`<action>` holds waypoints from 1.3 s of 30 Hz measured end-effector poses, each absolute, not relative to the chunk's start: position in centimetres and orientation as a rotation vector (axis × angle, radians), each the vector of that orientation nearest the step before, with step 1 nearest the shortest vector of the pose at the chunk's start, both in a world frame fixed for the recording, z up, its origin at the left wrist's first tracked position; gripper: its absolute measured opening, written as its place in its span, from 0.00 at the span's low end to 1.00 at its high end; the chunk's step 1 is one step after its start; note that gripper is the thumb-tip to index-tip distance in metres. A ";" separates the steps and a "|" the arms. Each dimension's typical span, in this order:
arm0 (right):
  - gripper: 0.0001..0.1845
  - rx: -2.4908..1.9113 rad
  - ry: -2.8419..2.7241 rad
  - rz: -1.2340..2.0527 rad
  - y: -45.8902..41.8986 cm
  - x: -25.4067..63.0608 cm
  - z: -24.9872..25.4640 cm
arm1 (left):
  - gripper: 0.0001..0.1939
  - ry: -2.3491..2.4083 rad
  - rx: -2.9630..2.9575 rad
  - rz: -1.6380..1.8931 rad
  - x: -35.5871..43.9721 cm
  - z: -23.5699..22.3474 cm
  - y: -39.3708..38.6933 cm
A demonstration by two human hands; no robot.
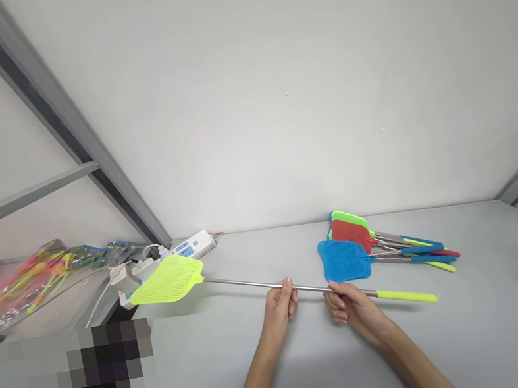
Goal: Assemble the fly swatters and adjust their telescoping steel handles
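A yellow fly swatter (pixel 169 281) with a mesh head, a thin metal rod and a yellow grip is held across in front of me, its head to the left. My left hand (pixel 281 302) pinches the rod near its middle. Farther along, close to the yellow grip, my right hand (pixel 352 308) has its fingers closed on the same rod. Just beyond my right hand lies a pile of fly swatters, with a blue swatter (pixel 345 259) on top, a red swatter (pixel 350 233) behind it and a green swatter (pixel 353 213) at the back.
A white power strip (pixel 195 245) with plugs and cables lies by the wall at the left. Bagged colourful items (pixel 28 281) fill the far left. A grey metal post (pixel 78 132) rises there. A pixelated patch hides the lower left. The grey table (pixel 515 282) extends to the right.
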State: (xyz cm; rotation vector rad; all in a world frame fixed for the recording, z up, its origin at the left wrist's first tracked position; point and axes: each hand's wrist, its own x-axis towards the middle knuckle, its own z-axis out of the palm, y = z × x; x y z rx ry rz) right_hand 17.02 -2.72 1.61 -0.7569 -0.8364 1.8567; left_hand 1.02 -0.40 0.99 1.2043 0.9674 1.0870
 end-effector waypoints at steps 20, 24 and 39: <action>0.20 -0.724 -0.957 1.904 -3.0 15.3 0.7 | 0.21 0.870 1.260 0.840 2.7 0.8 -1.4; 0.19 -0.777 -0.925 1.888 -2.9 15.0 0.4 | 0.22 0.870 1.107 0.873 2.8 0.5 -1.2; 0.19 -0.778 -0.844 1.843 -2.9 14.9 0.2 | 0.17 0.781 1.045 0.774 2.7 1.3 -1.0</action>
